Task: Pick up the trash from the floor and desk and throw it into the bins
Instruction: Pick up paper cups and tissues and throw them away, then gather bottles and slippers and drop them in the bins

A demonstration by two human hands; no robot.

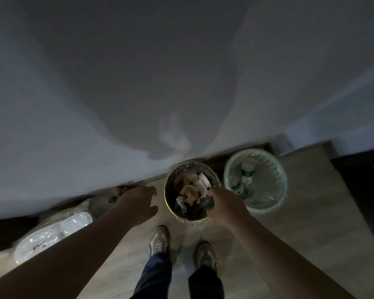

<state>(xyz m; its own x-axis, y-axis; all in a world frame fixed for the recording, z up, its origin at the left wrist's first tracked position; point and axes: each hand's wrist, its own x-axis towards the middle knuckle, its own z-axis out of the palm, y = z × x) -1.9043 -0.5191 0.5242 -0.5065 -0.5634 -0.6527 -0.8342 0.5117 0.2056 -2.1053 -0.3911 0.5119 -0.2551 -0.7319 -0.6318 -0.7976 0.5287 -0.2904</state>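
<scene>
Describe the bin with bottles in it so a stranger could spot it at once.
Two bins stand side by side at the foot of the white wall. Take the right one, the green bin. Unlike the dark bin with its gold rim and paper scraps, it is pale and has perforated walls.

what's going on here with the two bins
A person stands over two bins by a wall. Their right hand grips a dark piece of trash over the dark gold-rimmed bin, which already has crumpled paper and scraps in it. The left hand hovers open beside that bin, holding nothing. The pale mesh basket next to it holds plastic bottles.
</scene>
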